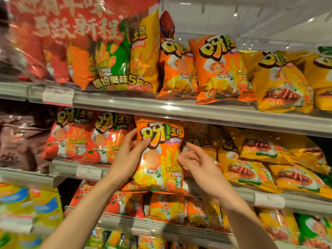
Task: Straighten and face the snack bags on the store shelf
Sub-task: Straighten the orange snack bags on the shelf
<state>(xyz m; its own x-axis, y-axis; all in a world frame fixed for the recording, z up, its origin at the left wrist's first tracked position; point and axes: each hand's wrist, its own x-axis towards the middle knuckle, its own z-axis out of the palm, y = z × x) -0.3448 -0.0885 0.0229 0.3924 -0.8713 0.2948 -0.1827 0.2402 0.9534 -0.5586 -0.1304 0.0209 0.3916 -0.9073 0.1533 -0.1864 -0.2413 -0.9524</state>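
upright orange foil snack bag on the middle grey metal shelf, between red tomato-print bags and yellow steak-print bags. left hand grips the bag's upper left edge, thumb on its front. right hand hovers beside its right edge, fingers relaxed, holding nothing.

A single head-worn wide-angle camera faces the store shelf at close range, tilted slightly upward, both forearms reaching in from the lower edge.
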